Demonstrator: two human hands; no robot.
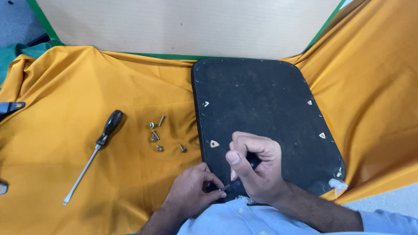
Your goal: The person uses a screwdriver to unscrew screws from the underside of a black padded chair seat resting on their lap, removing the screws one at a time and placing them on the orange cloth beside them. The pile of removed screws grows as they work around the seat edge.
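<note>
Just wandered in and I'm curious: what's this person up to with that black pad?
A person is working at the near edge of a black padded panel lying on an orange cloth. The right hand grips a dark-handled tool, its tip down by the left hand, which pinches there. A second screwdriver and loose screws lie to the left.

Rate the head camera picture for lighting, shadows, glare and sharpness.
Head view: even, soft light with no glare; the black-handled screwdriver and loose screws cast short, faint shadows on the orange cloth; the black panel is sharp; the left hand and right hand look slightly soft.
</note>
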